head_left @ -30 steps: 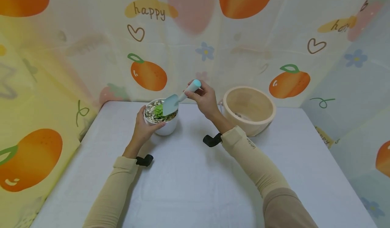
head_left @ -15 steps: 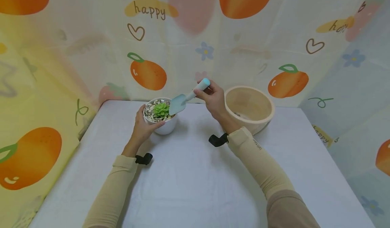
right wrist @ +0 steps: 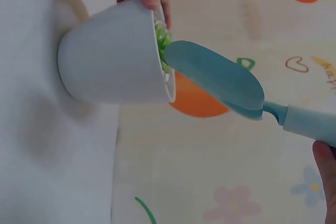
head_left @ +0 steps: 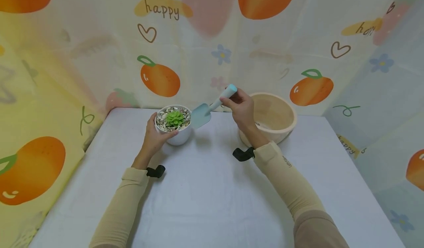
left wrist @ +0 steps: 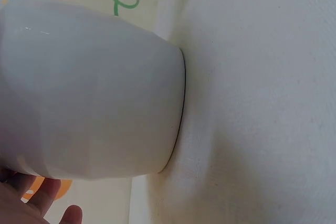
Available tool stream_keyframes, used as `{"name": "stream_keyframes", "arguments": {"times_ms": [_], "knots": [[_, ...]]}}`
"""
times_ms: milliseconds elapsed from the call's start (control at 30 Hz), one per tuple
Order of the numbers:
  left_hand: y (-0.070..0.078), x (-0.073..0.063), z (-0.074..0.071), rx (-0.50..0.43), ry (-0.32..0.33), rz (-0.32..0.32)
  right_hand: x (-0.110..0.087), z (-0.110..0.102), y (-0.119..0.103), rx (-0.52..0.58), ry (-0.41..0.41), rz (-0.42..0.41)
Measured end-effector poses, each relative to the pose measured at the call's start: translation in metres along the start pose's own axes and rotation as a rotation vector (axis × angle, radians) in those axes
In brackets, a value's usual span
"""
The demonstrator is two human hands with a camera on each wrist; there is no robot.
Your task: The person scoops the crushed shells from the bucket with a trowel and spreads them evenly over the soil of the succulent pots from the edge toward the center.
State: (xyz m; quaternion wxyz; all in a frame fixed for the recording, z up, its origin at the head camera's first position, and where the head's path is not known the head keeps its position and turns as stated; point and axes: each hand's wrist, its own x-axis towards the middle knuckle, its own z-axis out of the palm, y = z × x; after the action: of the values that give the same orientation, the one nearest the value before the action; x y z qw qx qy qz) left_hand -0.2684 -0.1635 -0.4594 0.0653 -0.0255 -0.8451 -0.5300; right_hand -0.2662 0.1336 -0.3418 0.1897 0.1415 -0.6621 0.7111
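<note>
A white flower pot [head_left: 180, 137] stands on the table, filled with pale pebbles around a green succulent [head_left: 175, 119]. My left hand [head_left: 154, 139] grips the pot from its left side, with the thumb along the near rim; some fingers show beside the pot wall [left wrist: 94, 93] in the left wrist view. A light blue hand trowel [head_left: 201, 116] is pinched by its handle in my right hand [head_left: 243, 110]. Its blade [right wrist: 215, 74] hangs at the pot's right rim, above table height, and looks bare on the visible side. Whether the blade touches the rim cannot be told.
A larger beige pot [head_left: 276, 110] stands right behind my right hand, partly covered by it, with something small and dark low inside. White cloth covers the table [head_left: 205, 196]. A fruit-printed curtain [head_left: 195, 67] closes off the back and sides.
My right hand has carried the trowel rightward, from over the succulent to the pot's right rim. The succulent is uncovered now. My left hand stays on the white flower pot.
</note>
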Motion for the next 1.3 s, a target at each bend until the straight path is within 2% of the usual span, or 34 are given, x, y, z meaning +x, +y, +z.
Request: {"name": "stream_keyframes", "arguments": {"times_ms": [200, 433, 667, 967, 1300], "knots": [[0.002, 0.003, -0.001, 0.01, 0.009, 0.036, -0.001, -0.006, -0.004, 0.062, 0.048, 0.032], [0.002, 0.003, -0.002, -0.013, 0.002, 0.028, -0.005, -0.011, -0.006, 0.159, 0.092, 0.082], [0.002, 0.005, 0.003, -0.041, -0.008, 0.033, -0.009, -0.02, -0.007, 0.164, 0.15, 0.133], [0.003, 0.005, 0.003, -0.015, -0.016, 0.011, -0.014, -0.027, -0.013, 0.193, 0.258, 0.138], [-0.002, 0.001, 0.0, -0.027, -0.005, 0.002, -0.015, -0.045, -0.016, 0.209, 0.287, 0.117]]}}
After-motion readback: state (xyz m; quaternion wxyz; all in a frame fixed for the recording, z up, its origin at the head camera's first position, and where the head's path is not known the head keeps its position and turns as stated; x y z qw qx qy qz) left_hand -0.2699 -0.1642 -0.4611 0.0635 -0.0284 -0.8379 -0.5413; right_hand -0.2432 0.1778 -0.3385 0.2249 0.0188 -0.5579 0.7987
